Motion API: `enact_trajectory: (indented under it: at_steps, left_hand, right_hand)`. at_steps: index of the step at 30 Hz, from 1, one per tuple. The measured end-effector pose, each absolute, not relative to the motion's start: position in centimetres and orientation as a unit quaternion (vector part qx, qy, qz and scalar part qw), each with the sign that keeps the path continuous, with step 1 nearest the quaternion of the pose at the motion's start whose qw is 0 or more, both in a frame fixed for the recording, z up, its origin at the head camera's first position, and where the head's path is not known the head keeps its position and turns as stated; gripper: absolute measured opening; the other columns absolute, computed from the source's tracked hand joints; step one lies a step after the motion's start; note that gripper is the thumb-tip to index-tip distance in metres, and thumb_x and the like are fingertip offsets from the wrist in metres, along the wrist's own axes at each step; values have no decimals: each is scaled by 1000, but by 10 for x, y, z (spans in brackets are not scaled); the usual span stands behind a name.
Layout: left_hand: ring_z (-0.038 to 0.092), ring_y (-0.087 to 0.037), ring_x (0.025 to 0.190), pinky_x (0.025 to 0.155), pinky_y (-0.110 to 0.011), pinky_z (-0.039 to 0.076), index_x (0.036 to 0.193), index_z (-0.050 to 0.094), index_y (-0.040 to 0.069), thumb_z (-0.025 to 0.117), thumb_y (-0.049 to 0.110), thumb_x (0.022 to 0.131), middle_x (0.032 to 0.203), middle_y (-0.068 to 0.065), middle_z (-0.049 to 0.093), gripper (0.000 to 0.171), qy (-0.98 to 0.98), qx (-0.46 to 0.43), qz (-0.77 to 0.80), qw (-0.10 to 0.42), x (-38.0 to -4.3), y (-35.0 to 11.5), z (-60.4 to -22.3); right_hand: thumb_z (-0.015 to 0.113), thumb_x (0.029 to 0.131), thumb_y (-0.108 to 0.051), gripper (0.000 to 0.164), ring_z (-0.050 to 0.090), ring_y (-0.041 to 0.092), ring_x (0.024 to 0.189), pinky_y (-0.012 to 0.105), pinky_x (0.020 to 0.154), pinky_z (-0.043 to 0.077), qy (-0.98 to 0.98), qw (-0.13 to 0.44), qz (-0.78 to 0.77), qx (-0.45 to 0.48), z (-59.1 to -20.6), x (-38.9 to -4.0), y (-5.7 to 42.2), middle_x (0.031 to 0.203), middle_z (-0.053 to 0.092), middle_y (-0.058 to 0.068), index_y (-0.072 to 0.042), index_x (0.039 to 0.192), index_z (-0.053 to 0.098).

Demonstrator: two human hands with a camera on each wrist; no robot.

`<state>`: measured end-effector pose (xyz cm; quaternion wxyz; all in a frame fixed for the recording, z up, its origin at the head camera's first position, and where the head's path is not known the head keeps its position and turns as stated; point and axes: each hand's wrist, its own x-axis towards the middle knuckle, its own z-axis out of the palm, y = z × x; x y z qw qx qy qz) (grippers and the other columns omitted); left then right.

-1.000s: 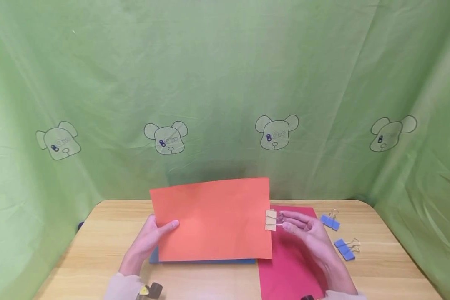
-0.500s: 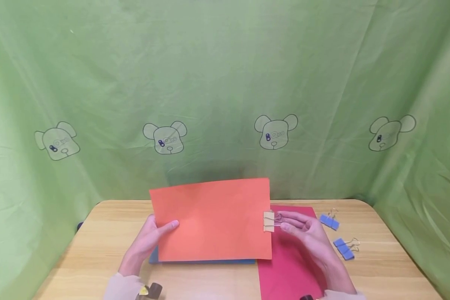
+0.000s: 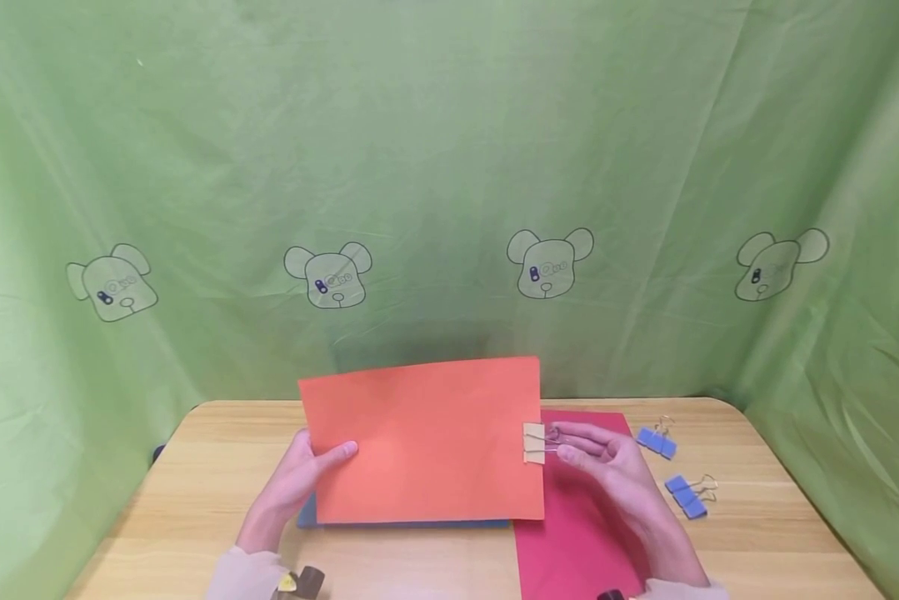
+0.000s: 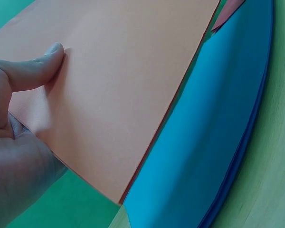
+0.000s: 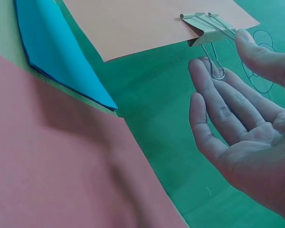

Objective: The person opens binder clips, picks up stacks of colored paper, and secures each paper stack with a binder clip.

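An orange sheet of paper (image 3: 427,442) is held up at a slant over the table. My left hand (image 3: 299,479) grips its left edge, thumb flat on the near face and fingers behind. At the sheet's right edge sits a cream binder clip (image 3: 534,443), its body overlapping the paper. My right hand (image 3: 610,467) pinches the clip's wire handles between thumb and fingers. In the right wrist view, the thumb touches the upper handle (image 5: 222,27) and the fingertips lie against the lower handle (image 5: 217,71). The fingers of my left hand are hidden behind the sheet.
Below the orange sheet lies blue paper (image 4: 194,128), with a crimson sheet (image 3: 580,533) to its right. Two blue binder clips (image 3: 656,442) rest on the wooden table (image 3: 764,533) at right. A green curtain (image 3: 434,167) surrounds the table's back and sides.
The cream binder clip has shifted slightly left, further over the orange sheet's edge, and my right hand has moved with it. My left hand stays in place.
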<state>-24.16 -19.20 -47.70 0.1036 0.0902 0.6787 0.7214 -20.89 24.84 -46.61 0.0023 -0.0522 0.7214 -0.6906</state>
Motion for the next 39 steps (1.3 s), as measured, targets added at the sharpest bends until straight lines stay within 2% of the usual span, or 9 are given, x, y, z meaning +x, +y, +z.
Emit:
enact_trajectory:
  at_steps: [4, 32, 39]
  left_hand:
    - [73, -24, 90, 82, -41, 59, 122, 57, 2, 72, 9, 95, 103, -9, 73, 31, 680, 89, 720, 103, -242, -192, -477]
    - [73, -23, 90, 82, -39, 59, 121, 57, 3, 72, 10, 95, 102, -9, 73, 31, 687, 92, 713, 104, -240, -190, -476]
    - [73, -24, 90, 82, -40, 59, 120, 58, 2, 72, 9, 95, 102, -9, 73, 29, 688, 93, 712, 108, -240, -191, -476]
  right_hand:
    - [75, 94, -10, 52, 71, 13, 108, 21, 92, 53, 728, 3, -684, -48, -466, -208, 248, 122, 73, 9, 10, 139, 56]
    - [75, 95, -13, 52, 70, 10, 111, 21, 93, 53, 731, 3, -681, -52, -464, -209, 247, 125, 72, 11, 8, 139, 57]
    - [74, 95, -13, 53, 70, 12, 111, 22, 94, 53, 732, 12, -679, -58, -466, -209, 247, 130, 68, 17, 8, 140, 56]
